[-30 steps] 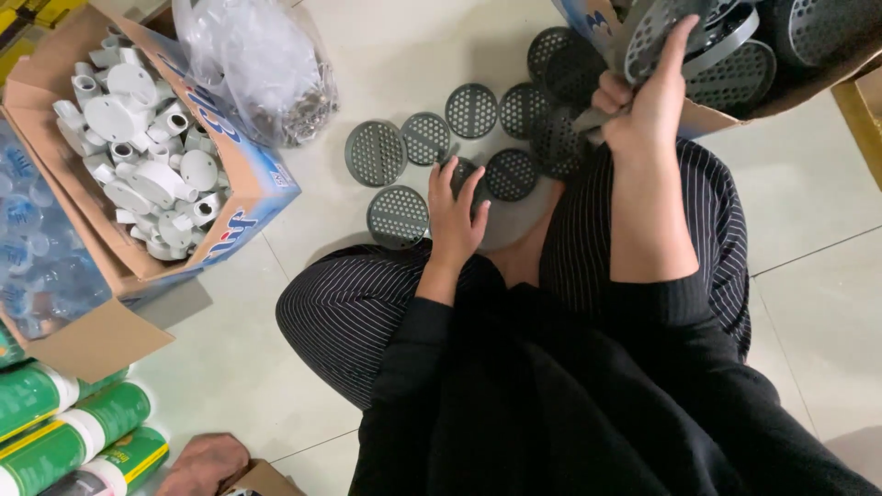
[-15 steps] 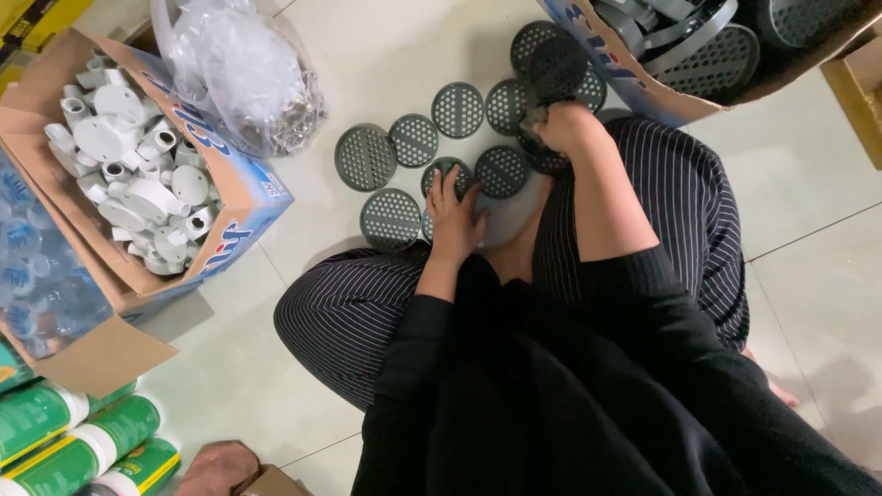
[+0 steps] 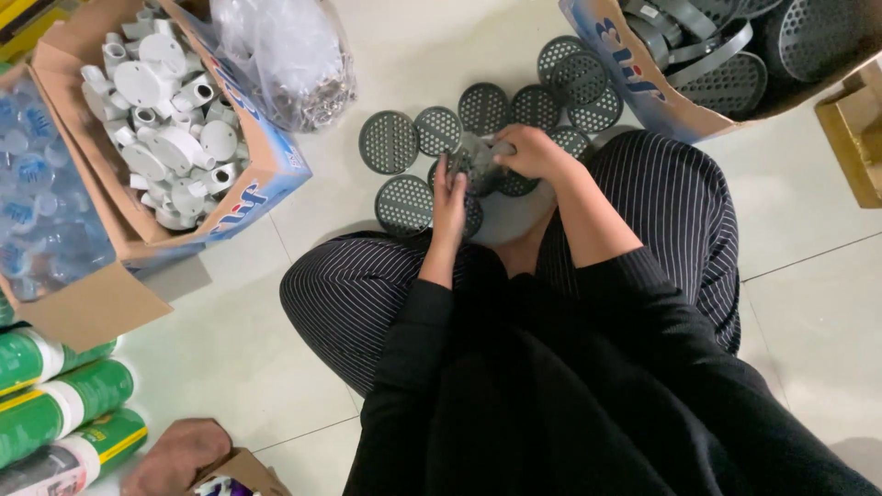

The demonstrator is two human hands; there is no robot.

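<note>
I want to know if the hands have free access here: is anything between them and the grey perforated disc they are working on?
Nothing visible does. The left hand and the right hand both already touch the grey perforated disc above the floor. Other discs lie flat around it, beside the hands, not between.

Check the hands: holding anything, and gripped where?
Both hands, left hand and right hand, meet on one grey perforated disc above the floor, gripping opposite edges. The exact finger placement is too blurred to tell.

left hand (image 3: 449,195) and right hand (image 3: 525,152) close together, fingers curled
</note>
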